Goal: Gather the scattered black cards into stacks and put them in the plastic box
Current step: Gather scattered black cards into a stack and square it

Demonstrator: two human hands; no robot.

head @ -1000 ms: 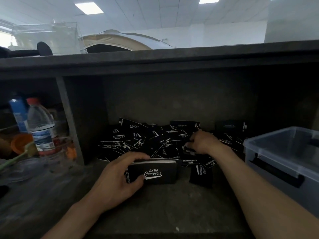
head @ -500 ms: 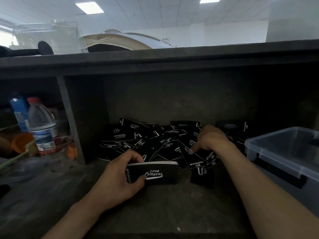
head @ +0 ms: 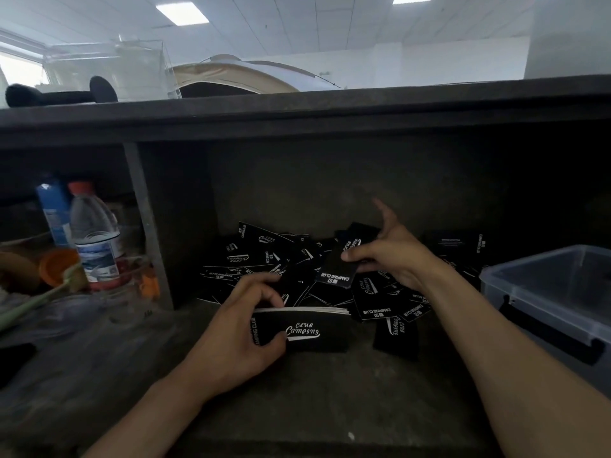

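Two grips: left hand [head: 231,338] clamps a white-lettered black stack [head: 304,328]; right hand [head: 393,256] pinches one card [head: 337,269] (perhaps several).

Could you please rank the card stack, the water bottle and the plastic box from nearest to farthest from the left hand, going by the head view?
1. Card stack: held in the left hand, at the shelf's front.
2. Water bottle: to the left, beyond the shelf divider.
3. Plastic box: at the far right edge.
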